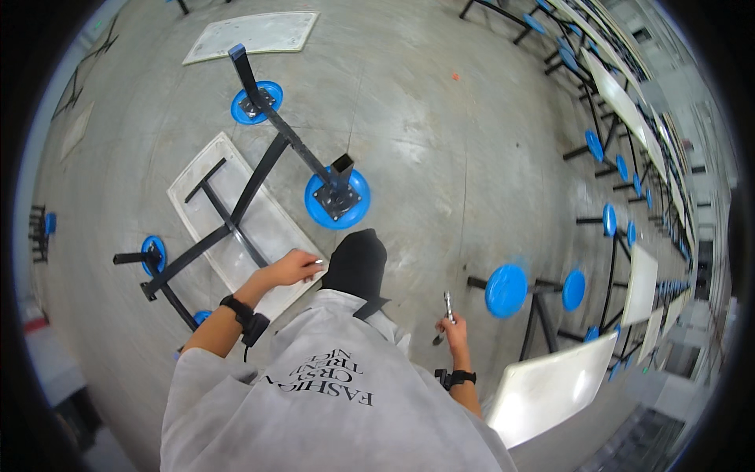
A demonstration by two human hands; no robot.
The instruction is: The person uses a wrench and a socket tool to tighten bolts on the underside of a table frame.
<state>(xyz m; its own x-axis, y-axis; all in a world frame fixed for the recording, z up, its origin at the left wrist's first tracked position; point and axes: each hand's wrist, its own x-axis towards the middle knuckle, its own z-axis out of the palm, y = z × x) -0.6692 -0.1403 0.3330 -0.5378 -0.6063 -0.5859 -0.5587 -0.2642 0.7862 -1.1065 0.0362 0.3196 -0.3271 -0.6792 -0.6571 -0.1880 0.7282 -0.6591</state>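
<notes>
My left hand (292,268) is closed, with a small shiny metal piece (318,262) at its fingertips, too small to name surely. It hovers over the near right corner of a white tabletop (295,236) lying on the floor. Across that top lies an upturned black metal table frame (259,175), its blue round seats (321,206) face down on the floor or tilted on their sides. Off to my right side, my right hand (454,326) grips a metal wrench (447,303), which sticks out above and below the fist.
Another white tabletop (252,36) lies flat at the far left. At right stands a table with a white top (550,385) and blue stools (506,290). Rows of similar tables (629,102) run along the right side. A small orange object (455,76) lies on the grey floor.
</notes>
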